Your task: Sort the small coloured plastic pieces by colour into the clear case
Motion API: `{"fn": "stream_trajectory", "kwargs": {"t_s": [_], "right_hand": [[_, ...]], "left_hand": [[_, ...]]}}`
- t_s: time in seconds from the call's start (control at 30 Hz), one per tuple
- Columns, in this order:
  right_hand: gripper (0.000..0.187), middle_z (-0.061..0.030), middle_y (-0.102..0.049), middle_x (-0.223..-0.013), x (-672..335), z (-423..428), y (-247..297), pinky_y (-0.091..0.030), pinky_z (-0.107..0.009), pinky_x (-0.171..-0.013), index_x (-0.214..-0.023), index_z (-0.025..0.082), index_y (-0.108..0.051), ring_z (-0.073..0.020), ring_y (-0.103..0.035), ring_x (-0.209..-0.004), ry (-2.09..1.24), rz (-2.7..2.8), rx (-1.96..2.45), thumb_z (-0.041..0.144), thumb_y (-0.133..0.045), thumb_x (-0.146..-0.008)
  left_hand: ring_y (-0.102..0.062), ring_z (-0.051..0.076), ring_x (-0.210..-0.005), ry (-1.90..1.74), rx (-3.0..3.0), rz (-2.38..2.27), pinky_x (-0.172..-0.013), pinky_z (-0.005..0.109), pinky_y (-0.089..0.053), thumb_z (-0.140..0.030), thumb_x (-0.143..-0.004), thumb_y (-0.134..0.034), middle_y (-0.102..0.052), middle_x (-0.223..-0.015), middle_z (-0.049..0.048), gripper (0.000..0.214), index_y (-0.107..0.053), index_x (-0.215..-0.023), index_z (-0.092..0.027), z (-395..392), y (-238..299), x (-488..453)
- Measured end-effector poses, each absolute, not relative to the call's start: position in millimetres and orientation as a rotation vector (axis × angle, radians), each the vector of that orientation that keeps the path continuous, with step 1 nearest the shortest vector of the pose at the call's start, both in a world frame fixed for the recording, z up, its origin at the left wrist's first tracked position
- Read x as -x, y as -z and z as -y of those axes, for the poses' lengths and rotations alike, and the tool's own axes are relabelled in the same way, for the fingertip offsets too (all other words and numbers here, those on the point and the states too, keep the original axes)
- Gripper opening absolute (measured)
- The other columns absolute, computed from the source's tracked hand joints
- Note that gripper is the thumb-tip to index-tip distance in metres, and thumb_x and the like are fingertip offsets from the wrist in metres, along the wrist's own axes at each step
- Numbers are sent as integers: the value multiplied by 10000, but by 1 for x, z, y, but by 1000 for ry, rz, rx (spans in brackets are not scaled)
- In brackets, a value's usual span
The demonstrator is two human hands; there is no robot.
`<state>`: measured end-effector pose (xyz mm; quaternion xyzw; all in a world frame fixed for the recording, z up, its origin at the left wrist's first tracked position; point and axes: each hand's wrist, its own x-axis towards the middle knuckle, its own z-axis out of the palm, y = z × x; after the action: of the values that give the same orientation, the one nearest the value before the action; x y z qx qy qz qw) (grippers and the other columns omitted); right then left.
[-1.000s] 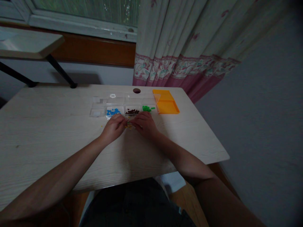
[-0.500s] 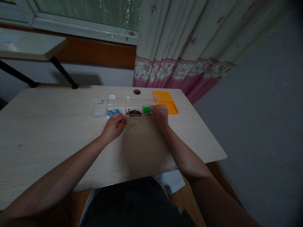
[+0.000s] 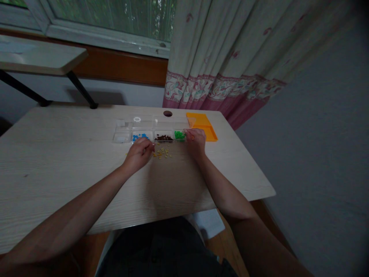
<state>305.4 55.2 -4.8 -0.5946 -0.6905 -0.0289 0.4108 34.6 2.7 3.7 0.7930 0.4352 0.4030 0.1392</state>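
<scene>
A clear plastic compartment box (image 3: pixel 144 132) lies on the table with its clear lid (image 3: pixel 141 121) behind it. Blue pieces (image 3: pixel 140 136), dark brown pieces (image 3: pixel 163 138) and green pieces (image 3: pixel 179 135) sit in separate compartments. My left hand (image 3: pixel 140 153) is closed in a pinch in front of the box, beside loose yellow pieces (image 3: pixel 163 152) on the table. Whatever its fingertips hold is too small to name. My right hand (image 3: pixel 196 141) is closed at the box's right end, fingertips next to the green pieces; what they grip cannot be made out.
An orange two-part tray (image 3: pixel 201 119) lies behind and right of my right hand. A round hole (image 3: pixel 167 113) pierces the table (image 3: pixel 77 161) near its back edge. A raised shelf (image 3: pixel 57 57) on dark legs stands back left; a curtain (image 3: pixel 213 57) hangs behind.
The view has shifted slightly, so the scene sits a little further right and lower. Both hands keep nearly the same places and closed poses.
</scene>
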Motion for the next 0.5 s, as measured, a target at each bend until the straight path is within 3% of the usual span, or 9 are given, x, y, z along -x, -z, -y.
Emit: {"fn": "stream_trajectory", "kwargs": {"t_s": [0.37,0.5], "right_hand": [[321,-56,-723,-905,-302,-55,5,-419,-372,-872,-915,220,-755,-208,-592,-892,87,1806,1309,425,-514,-969],[339,-58,-722,-887,-300,-53,4,-423,-370,-853,-873,225,-751,-205,-595,-882,43,1832,1266,448,-513,-965]], "left_hand": [[-552,225,-898,-1025,-2528,-1296,-847,385,-438,-294,-948,-519,-646,-899,72,228,-705,-1022,-184,-2,-1,-31],[-549,236,-932,-897,-2620,-1288,-855,386,-445,-281,-937,-531,-641,-938,79,223,-702,-1040,-182,-1,-3,-30]]}}
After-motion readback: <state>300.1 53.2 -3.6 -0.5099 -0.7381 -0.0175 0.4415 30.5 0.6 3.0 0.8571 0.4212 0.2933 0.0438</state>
